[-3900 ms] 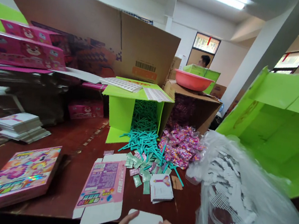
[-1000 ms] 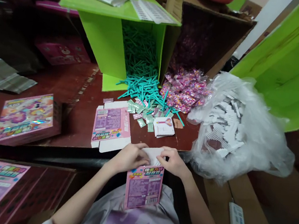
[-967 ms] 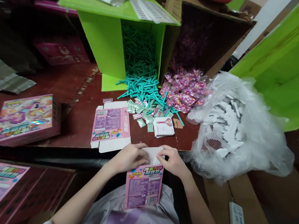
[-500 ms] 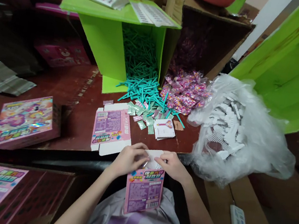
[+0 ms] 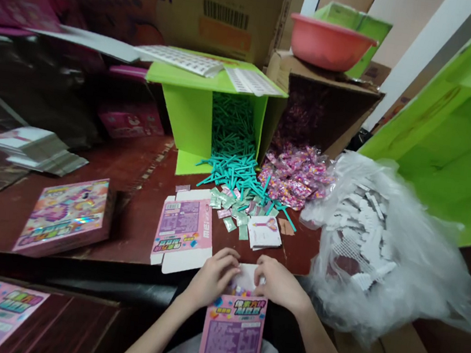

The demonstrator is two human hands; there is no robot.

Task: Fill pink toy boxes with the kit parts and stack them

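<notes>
A pink and purple carton (image 5: 231, 339) stands upright against my lap, its top end open and facing me. Small multicoloured beads (image 5: 241, 290) show inside the opening, below a raised white flap. My left hand (image 5: 216, 276) is closed at the left side of the opening, fingers curled onto the carton's edge. On the opposite side my right hand (image 5: 280, 285) is closed with its fingertips at the flap. The inner fingertips of both hands are partly hidden. Just beyond lie a flattened carton (image 5: 184, 228) and a stack of instruction leaflets (image 5: 263, 232).
Teal sticks (image 5: 236, 173) spill from a green box (image 5: 187, 114). Small sachets (image 5: 230, 211) lie before them. Bead bags (image 5: 297, 176) and a plastic bag of white pieces (image 5: 363, 235) are on the right. A finished-looking carton (image 5: 66, 214) lies left, near white leaflets (image 5: 38, 149).
My view has tilted up and shifted left, so the scene sits lower and further right. Coloured beads now show in the carton's opening. Both hands stay at its top.
</notes>
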